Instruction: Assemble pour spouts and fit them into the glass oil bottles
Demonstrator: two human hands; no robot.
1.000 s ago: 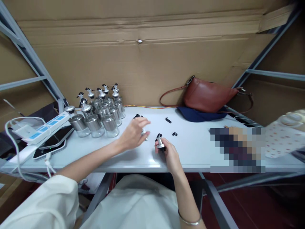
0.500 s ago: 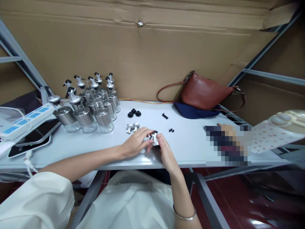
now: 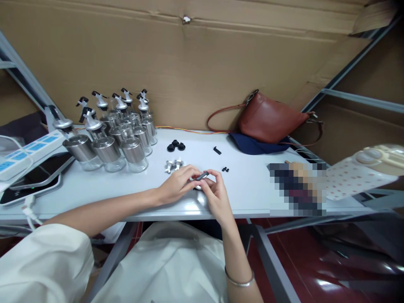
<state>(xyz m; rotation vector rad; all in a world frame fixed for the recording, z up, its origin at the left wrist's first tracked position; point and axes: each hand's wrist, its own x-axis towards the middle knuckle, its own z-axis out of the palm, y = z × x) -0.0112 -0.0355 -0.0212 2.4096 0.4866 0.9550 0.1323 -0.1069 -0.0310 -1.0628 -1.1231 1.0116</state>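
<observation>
My left hand (image 3: 177, 184) and my right hand (image 3: 215, 193) meet at the front middle of the white table (image 3: 252, 189). Together their fingers pinch a small silver and black pourer cap (image 3: 201, 176). Both hands are closed round it. Just behind my left hand lie two loose silver pourer parts (image 3: 173, 165). Further back sit three black rubber stoppers (image 3: 176, 146). Small black pieces (image 3: 225, 169) and a black lever (image 3: 216, 150) lie to the right.
Several glass bottles with silver pourer caps (image 3: 117, 134) stand at the back left. A power strip (image 3: 28, 151) and a tablet (image 3: 30, 183) lie at the left edge. A brown handbag (image 3: 269, 120) rests on blue cloth at the back right. Cardboard walls surround the table.
My left hand came back from the loose parts to join my right hand on the pourer cap. The view has tilted downward a little.
</observation>
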